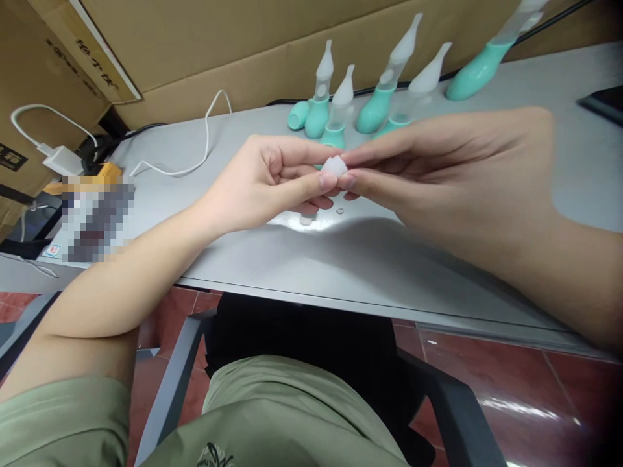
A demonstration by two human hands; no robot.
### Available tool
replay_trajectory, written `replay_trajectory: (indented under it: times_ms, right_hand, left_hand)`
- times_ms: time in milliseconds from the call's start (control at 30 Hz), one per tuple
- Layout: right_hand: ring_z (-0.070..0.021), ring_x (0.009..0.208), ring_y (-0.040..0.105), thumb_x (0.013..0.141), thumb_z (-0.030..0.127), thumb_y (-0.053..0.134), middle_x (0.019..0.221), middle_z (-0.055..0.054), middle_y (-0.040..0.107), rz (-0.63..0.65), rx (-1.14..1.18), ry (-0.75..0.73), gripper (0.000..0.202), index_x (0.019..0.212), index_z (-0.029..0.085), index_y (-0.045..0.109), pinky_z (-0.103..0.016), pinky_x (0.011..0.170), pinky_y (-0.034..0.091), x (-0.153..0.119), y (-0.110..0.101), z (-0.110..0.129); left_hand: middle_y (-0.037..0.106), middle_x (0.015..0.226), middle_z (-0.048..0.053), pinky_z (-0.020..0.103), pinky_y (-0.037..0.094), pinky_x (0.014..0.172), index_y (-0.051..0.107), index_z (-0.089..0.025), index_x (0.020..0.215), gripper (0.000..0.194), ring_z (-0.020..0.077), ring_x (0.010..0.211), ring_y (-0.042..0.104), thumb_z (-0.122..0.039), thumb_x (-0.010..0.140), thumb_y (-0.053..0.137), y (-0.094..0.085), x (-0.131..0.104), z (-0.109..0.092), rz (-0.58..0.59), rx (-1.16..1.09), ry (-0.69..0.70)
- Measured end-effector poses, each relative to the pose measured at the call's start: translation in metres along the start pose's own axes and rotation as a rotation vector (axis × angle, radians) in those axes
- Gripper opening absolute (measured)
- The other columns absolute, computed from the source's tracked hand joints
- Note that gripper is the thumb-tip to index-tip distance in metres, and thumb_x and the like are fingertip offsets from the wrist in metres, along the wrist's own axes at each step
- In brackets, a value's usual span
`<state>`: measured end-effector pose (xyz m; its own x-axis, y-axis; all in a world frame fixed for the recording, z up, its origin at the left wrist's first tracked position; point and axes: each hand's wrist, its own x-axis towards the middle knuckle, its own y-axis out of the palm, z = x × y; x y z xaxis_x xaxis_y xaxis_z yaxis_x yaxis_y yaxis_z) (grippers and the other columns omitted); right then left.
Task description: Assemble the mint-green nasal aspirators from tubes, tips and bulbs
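Note:
My left hand point(287, 178) and my right hand point(438, 168) meet over the desk, each with thumb and fingers closed on a small white, translucent piece point(334, 166). It looks soft, like silicone, and the fingertips cover much of it; its exact kind does not show. Below the fingers, a tiny clear ring point(340, 211) lies on the desk. Left of that ring is a small pale piece point(306, 220), partly lost in glare. Just beyond my hands stand several nasal aspirators with teal bulbs and white tips, among them one upright aspirator point(318, 117) and one leaning aspirator point(374, 110).
The grey desk point(272, 259) backs onto a cardboard wall point(195, 52). A loose teal bulb point(298, 115) lies behind the hands. White cable point(207, 130) curls at the left near a charger point(63, 160). A dark flat object point(603, 104) sits at the right edge.

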<state>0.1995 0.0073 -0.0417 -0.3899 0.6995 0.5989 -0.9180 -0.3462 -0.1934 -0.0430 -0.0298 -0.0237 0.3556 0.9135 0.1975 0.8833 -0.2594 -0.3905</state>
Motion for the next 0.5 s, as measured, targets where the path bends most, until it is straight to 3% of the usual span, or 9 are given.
replay_trajectory:
  times_ms: [233, 367, 500]
  right_hand:
    - [-0.014, 0.086, 0.086, 0.099, 0.026, 0.104, 0.094, 0.0, 0.088, 0.11, 0.026, 0.035, 0.019, 0.099, 0.021, 0.086, -0.031, 0.081, 0.075, 0.0016, -0.0051, -0.0066]
    - [-0.0126, 0.082, 0.082, 0.099, 0.037, 0.106, 0.089, 0.0, 0.084, 0.217, 0.073, 0.139, 0.033, 0.097, 0.02, 0.077, -0.029, 0.078, 0.072, 0.0041, -0.0075, -0.0078]
    - [-0.0143, 0.085, 0.083, 0.1, 0.036, 0.103, 0.09, 0.0, 0.082, 0.233, 0.088, 0.171, 0.033, 0.096, 0.021, 0.074, -0.031, 0.079, 0.072, 0.0054, -0.0067, -0.0055]
  left_hand:
    - [0.093, 0.099, 0.0, 0.033, 0.085, 0.088, 0.095, -0.02, 0.115, 0.01, 0.0191, 0.092, 0.095, -0.017, 0.114, 0.086, 0.0043, -0.0017, -0.0022, -0.015, -0.034, 0.043]
    - [0.092, 0.096, 0.001, 0.034, 0.084, 0.08, 0.097, -0.02, 0.113, 0.008, 0.018, 0.082, 0.091, -0.022, 0.111, 0.089, 0.0016, -0.0014, 0.004, 0.003, -0.01, 0.101]
    - [0.093, 0.099, 0.0, 0.036, 0.085, 0.082, 0.097, -0.021, 0.111, 0.006, 0.0195, 0.085, 0.092, -0.024, 0.108, 0.092, 0.0003, -0.0017, 0.0054, 0.007, -0.016, 0.109]
